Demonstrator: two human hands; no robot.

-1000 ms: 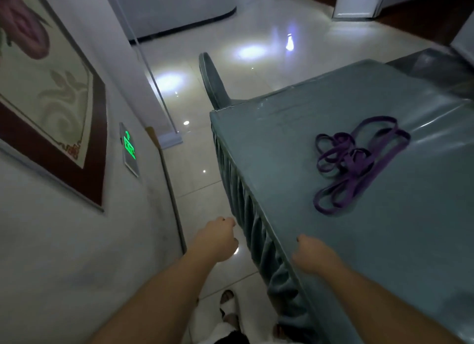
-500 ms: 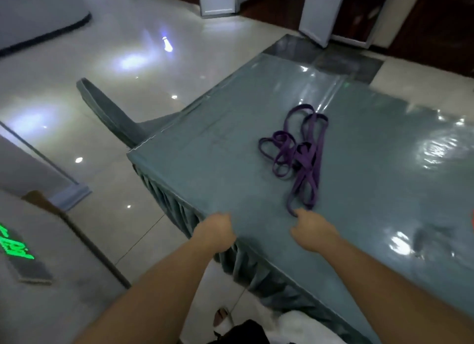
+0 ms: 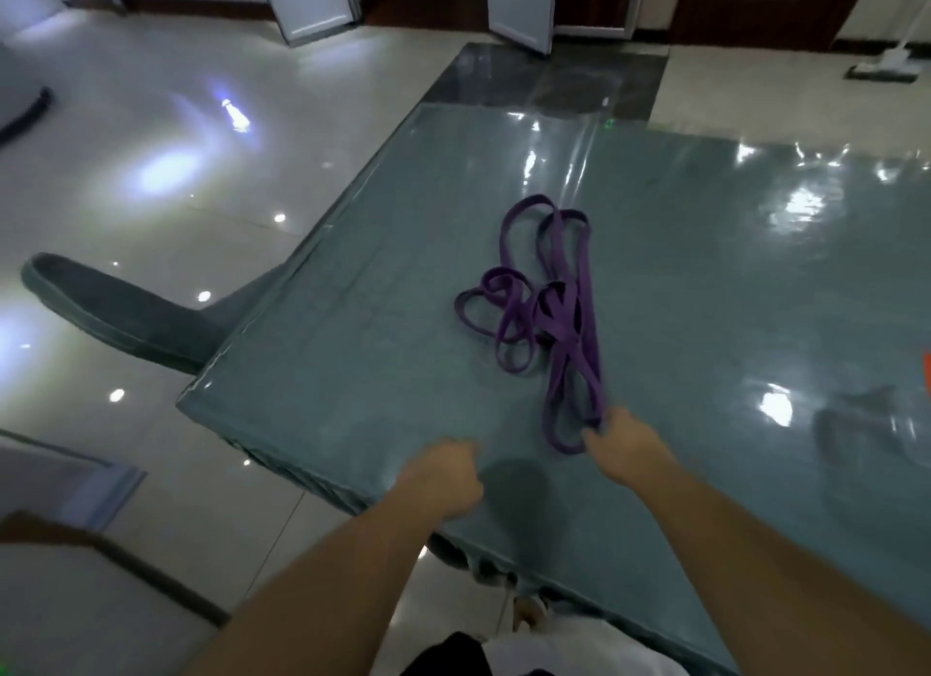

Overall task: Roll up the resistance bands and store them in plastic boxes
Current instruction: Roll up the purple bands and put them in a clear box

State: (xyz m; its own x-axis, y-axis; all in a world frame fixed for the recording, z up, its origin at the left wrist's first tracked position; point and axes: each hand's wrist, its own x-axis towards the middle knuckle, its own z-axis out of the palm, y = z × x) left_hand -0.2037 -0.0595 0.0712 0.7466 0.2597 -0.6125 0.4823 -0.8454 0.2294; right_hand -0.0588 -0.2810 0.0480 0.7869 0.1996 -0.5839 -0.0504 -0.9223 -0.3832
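A tangle of purple resistance bands [image 3: 546, 312] lies in loose loops on the glossy teal table [image 3: 352, 333]. My right hand [image 3: 622, 443] is at the near end of the tangle, its fingers curled round the closest purple loop. My left hand [image 3: 446, 479] hovers over the table near its front edge, left of the bands, fingers curled into a loose fist with nothing in it. No plastic box is in view.
A grey chair [image 3: 116, 312] stands against the table's left edge. A small orange object [image 3: 926, 378] shows at the far right edge. Shiny tiled floor [image 3: 151, 171] spreads to the left, white doors [image 3: 317, 5] at the back, and a mop [image 3: 886, 65] top right.
My view has swung right from the wall to the table. Both hands have come forward over the tabletop, and my right hand has reached the near loop of the bands and closed on it.
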